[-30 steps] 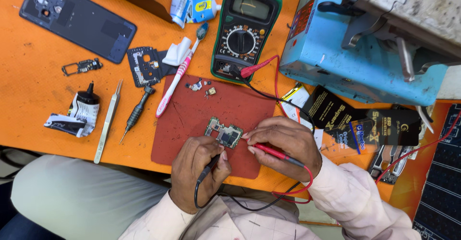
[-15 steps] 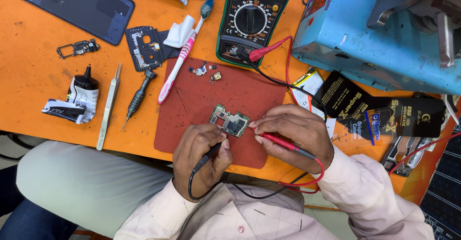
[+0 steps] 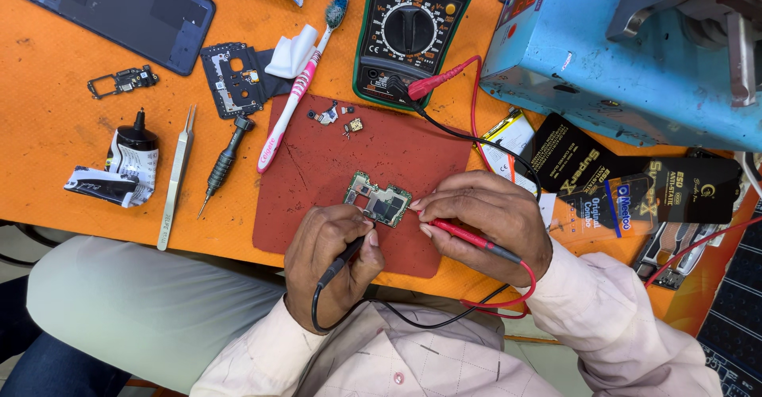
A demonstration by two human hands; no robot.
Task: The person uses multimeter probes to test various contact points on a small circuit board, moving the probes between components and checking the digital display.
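A small green circuit board (image 3: 378,199) lies on a dark red work mat (image 3: 333,159). My left hand (image 3: 329,258) grips a black test probe (image 3: 343,260), its tip touching the board's near left edge. My right hand (image 3: 486,221) grips a red test probe (image 3: 468,237), its tip at the board's right edge. Black and red leads run from both probes up to a green multimeter (image 3: 414,28) at the far edge of the mat.
On the orange table lie a pink toothbrush (image 3: 295,95), a small screwdriver (image 3: 224,161), metal tweezers (image 3: 176,176), a crumpled glue tube (image 3: 121,167), a dark phone back cover (image 3: 119,8) and a black inner frame (image 3: 234,78). A blue metal machine (image 3: 627,55) stands at the right, dark packets (image 3: 635,183) in front of it.
The view has shifted, so everything sits a little higher in the picture. Both hands stay on the probes at the board, with hardly any movement.
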